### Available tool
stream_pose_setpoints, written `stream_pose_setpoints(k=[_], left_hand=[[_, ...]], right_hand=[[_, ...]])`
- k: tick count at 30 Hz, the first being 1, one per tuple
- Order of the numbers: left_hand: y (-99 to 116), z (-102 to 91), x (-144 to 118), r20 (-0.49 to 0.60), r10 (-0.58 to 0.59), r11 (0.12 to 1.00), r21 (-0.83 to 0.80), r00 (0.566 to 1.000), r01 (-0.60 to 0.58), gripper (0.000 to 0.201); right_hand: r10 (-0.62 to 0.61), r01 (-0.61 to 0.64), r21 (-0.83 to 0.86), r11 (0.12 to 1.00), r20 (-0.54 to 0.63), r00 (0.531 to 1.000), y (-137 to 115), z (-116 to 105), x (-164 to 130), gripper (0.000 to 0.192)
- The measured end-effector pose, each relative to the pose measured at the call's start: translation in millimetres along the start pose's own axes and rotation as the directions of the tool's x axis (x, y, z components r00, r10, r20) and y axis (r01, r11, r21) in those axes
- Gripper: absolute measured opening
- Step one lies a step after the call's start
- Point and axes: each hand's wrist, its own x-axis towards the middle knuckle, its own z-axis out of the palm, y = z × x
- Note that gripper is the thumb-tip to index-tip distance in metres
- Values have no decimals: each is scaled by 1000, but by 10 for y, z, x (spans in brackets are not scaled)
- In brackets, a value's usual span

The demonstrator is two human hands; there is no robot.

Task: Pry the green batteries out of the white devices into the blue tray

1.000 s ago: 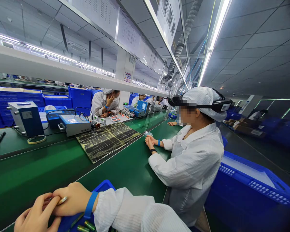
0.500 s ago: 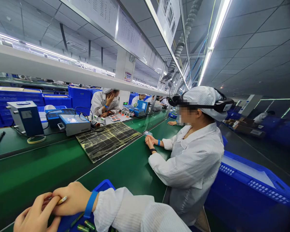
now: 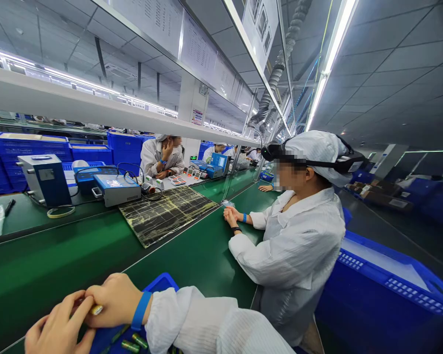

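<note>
At the lower left, my left hand (image 3: pixel 61 324) and my right hand (image 3: pixel 114 300) are pressed together with curled fingers. Between them is a small battery (image 3: pixel 96 309), its yellowish end poking out by my left fingertips. Both hands close around it, though my right fingertips are mostly hidden. My right wrist wears a blue band and a white sleeve. Under my hands lies a blue tray (image 3: pixel 162 282) with several green batteries (image 3: pixel 130 346) in it, partly covered by my right arm.
A dark panel with yellowish streaks (image 3: pixel 166 214) lies across the green bench (image 3: pixel 192 260). Blue instruments (image 3: pixel 118 189) stand on its far side. A co-worker in white (image 3: pixel 291 236) sits close on my right, hands clasped, near a blue crate (image 3: pixel 384 275).
The view has shifted slightly, so the scene sits a little further right. The battery's end shows less between my fingers; my hands stay together. The co-worker's hands remain clasped.
</note>
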Motion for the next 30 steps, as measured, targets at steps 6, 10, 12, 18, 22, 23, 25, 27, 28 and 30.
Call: stream_pose_setpoints(k=[6,10,12,18,22,23,25,27,28,30], left_hand=[[236,-346,-2,-21,59,986,155,998,-55,36],[336,-502,-1,36,15,988,151,999,-20,32],[363,-547,-2,54,-19,991,132,998,11,29],[363,-600,2,53,-49,997,55,997,47,28],[363,-612,-4,-16,25,999,25,1000,-25,27],[370,-619,-6,-43,58,998,22,997,-57,27],[389,-641,-7,-116,122,993,21,986,-120,29],[408,-671,-6,-193,173,985,24,966,-172,29],[415,-687,-5,-221,194,981,24,956,-194,28],[419,-717,-5,-243,242,970,20,939,-244,23]], right_hand=[[-145,143,-89,986,-17,989,-4,-123,-10,24],[-221,215,-142,966,-34,975,-25,-103,-49,17],[-279,259,-215,942,-68,958,-43,-100,-73,12],[-415,325,-381,866,-184,891,-65,-89,-96,15],[-466,371,-378,848,-201,861,-37,-66,-71,16],[-490,395,-372,840,-207,847,-28,-62,-67,17],[-527,429,-362,827,-239,815,-11,-62,-68,20],[-537,433,-351,830,-292,792,-3,-73,-80,22],[-536,430,-345,834,-323,780,-3,-81,-87,23],[-530,424,-332,842,-367,765,-9,-96,-99,25]])
